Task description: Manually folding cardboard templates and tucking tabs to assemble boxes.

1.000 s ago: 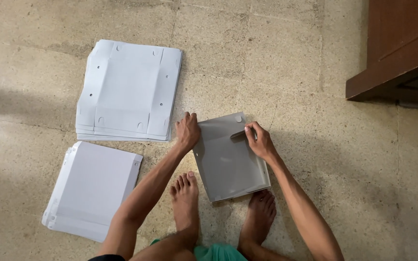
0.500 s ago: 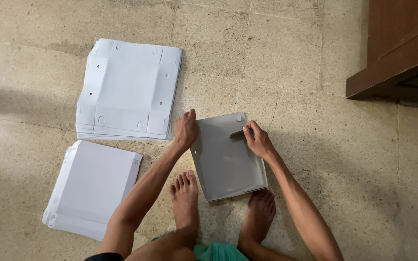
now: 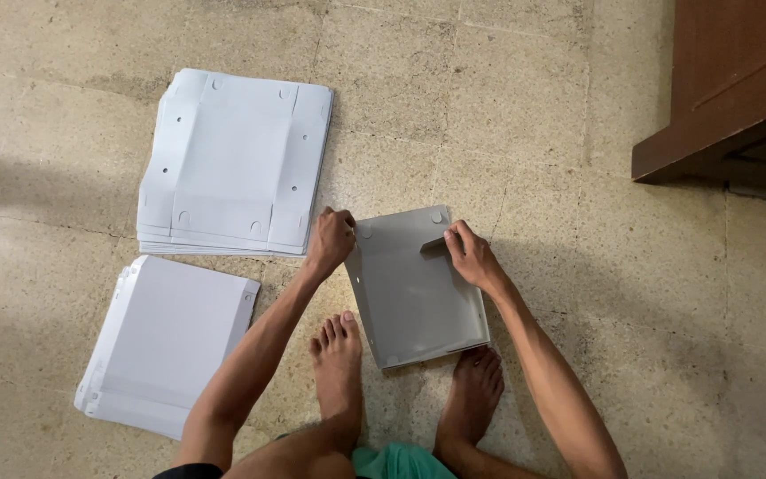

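**Both hands on a grey sheet lying on the floor**

Two bare feet [image 3: 340, 364] rest on the speckled stone floor [image 3: 507, 115], and the grey, rounded-corner plastic sheet with turned-up edges [image 3: 414, 293] lies flat just beyond them, its near edge touching the toes. The left hand [image 3: 330, 241] reaches forward with the arm nearly straight and pinches the sheet's far left corner between curled fingers. The right hand [image 3: 470, 255] lies on the sheet's far right part, fingers bent and closed on a small raised flap there.

Compared with half a second earlier, the sheet and both hands sit in almost the same place; the grips look unchanged.

Left of the grey sheet, near the left forearm, lies a stack of white rectangular sheets [image 3: 166, 341]. Beyond the grey sheet's left corner, just past the left hand, a stack of white flattened die-cut sheets with holes and fold lines [image 3: 232, 160] is spread out. Well to the sheet's far right stands dark brown wooden furniture [image 3: 720, 80].
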